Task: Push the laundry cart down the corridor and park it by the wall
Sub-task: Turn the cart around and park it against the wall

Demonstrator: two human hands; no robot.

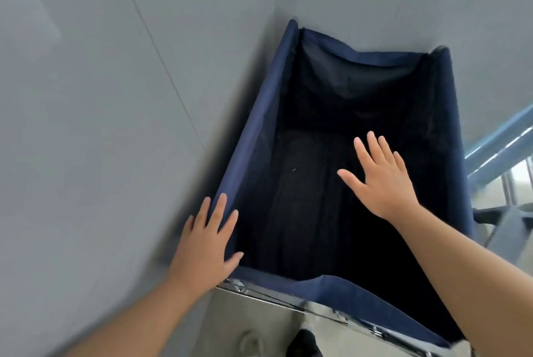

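The laundry cart [259, 114] is a dark blue fabric bin on a metal frame, standing in a corner with its left side and far end close against grey walls. Its dark inside looks empty. My left hand [206, 244] rests with straight fingers on the cart's near left corner rim. Spread flat with fingers apart, my right hand [380, 180] hovers over the open bin and touches nothing that I can see.
The grey wall [101, 125] runs along the left and another wall [375, 1] closes the far end. A light blue rail and metal bars [501, 154] stand to the right. The cart's metal frame bar [288, 300] and pale floor lie below me.
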